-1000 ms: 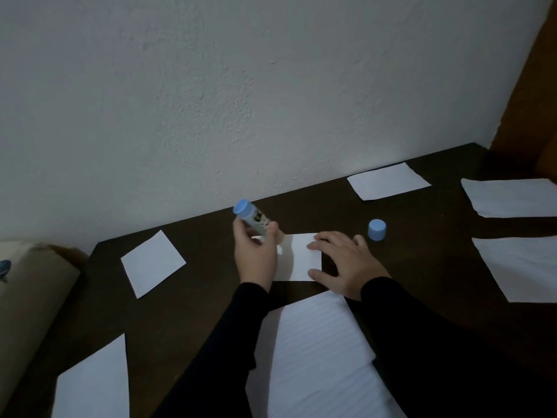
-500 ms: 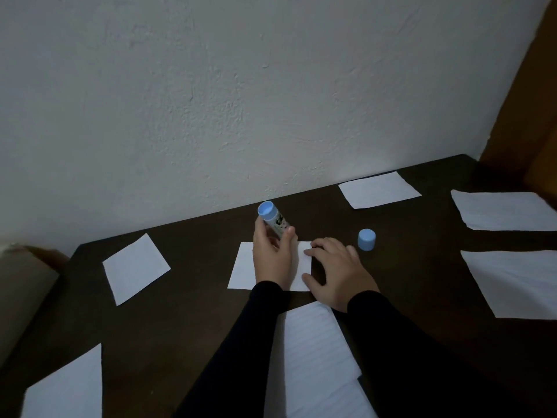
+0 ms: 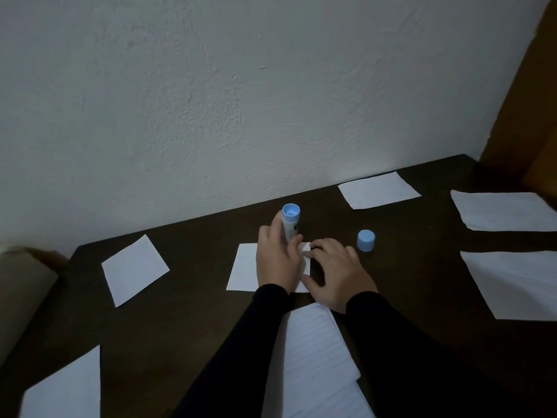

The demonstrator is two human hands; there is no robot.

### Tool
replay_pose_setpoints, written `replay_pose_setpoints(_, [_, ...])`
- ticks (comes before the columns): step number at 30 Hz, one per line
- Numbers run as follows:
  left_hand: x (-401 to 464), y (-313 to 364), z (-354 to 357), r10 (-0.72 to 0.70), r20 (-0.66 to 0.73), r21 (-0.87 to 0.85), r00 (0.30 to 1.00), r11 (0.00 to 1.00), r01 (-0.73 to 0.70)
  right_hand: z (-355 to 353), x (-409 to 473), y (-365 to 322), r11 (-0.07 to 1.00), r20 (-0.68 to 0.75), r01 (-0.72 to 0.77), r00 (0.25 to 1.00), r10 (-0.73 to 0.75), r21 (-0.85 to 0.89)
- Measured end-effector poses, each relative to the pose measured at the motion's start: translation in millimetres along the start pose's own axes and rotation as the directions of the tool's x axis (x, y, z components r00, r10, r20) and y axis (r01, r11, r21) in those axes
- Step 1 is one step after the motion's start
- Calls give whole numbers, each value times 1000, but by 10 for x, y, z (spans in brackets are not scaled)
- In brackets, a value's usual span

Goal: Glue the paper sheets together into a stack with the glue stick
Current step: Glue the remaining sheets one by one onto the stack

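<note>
My left hand [image 3: 278, 260] grips a glue stick [image 3: 290, 223] with a blue end up, its lower end hidden behind my fingers over a small white paper sheet [image 3: 244, 267] in the middle of the dark table [image 3: 196, 297]. My right hand [image 3: 337, 276] rests with spread fingers on that sheet's right edge. The blue cap [image 3: 366, 240] stands on the table just right of my right hand.
Loose white sheets lie around: one at the left [image 3: 134, 268], one at the bottom left [image 3: 64, 390], a lined one [image 3: 313, 357] between my sleeves, one at the back [image 3: 378, 190], two at the right [image 3: 503, 211] [image 3: 515, 282]. A white wall stands behind.
My left hand has moved the glue stick rightward over the sheet, towards its right edge, and turned it more upright. My right hand stays on the sheet's right side. The camera view shifted.
</note>
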State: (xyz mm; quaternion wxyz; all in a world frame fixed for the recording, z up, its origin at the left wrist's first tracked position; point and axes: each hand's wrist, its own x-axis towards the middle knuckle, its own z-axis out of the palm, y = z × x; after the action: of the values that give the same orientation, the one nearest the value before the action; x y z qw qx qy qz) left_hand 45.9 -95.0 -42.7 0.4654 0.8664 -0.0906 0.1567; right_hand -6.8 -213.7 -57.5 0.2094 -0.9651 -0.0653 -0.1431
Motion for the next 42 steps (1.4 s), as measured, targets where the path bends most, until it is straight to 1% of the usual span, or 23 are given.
replay_pose_setpoints(4, [91,-53,-134,-68,-59,34,996,997,70,-29,12,-19,1000,40,-22,999,22,7])
replay_pose_setpoints(7, [184,-191,-298,-100,-56,84,993,991,104,-45,29,-30,999,91,-37,995,36,9])
replay_pose_setpoints(10, [249,-323,-451,-104,-43,142,994,984,110,-54,57,-36,998,156,-66,986,64,5])
replay_pose_setpoints(13, [276,-407,-557,-115,-51,136,992,983,121,-42,54,-34,997,159,-75,985,73,8])
replay_pose_setpoints(15, [239,-429,-599,-160,-85,51,983,985,165,-32,37,-32,998,140,-70,988,69,4])
replay_pose_setpoints(17, [169,-420,-644,-263,-186,-139,947,961,239,-18,19,-26,998,114,-55,992,56,-10])
replay_pose_setpoints(19, [90,-367,-717,-402,-285,-380,870,881,283,-8,10,-16,1000,66,-29,997,30,-7])
replay_pose_setpoints(20, [64,-345,-752,-461,-301,-480,835,830,285,-12,7,-15,1000,30,-15,999,15,3])
replay_pose_setpoints(22, [10,-327,-792,-519,-310,-587,797,764,269,-25,7,-18,1000,-25,5,1000,-4,21])
replay_pose_setpoints(24, [-47,-331,-799,-511,-304,-608,804,754,250,-33,-2,-23,999,-34,17,999,-16,28])
replay_pose_setpoints(27, [-113,-333,-791,-472,-277,-591,837,770,238,-41,-5,-24,997,-14,59,998,-58,50])
replay_pose_setpoints(28, [-127,-326,-788,-458,-265,-582,848,777,238,-41,5,-28,997,27,68,997,-70,47])
replay_pose_setpoints(31, [-150,-298,-782,-419,-241,-553,876,800,230,-47,67,-41,999,248,52,967,-52,6])
replay_pose_setpoints(32, [-153,-293,-779,-407,-232,-540,883,809,231,-46,90,-46,999,292,39,956,-35,-11])
replay_pose_setpoints(33, [-157,-285,-777,-392,-217,-521,894,821,234,-36,102,-46,999,305,32,952,-23,-27])
replay_pose_setpoints(36, [-187,-272,-761,-316,-143,-434,938,872,228,-45,90,-36,998,261,26,965,-11,-51])
replay_pose_setpoints(39, [-229,-250,-736,-232,-50,-364,971,910,199,-63,64,-36,999,187,29,982,-23,-31])
replay_pose_setpoints(40, [-236,-239,-730,-206,-19,-336,978,923,188,-67,71,-42,1000,184,17,983,-11,-26])
replay_pose_setpoints(42, [-245,-214,-723,-148,30,-285,988,947,151,-68,96,-49,999,225,-40,973,46,-29])
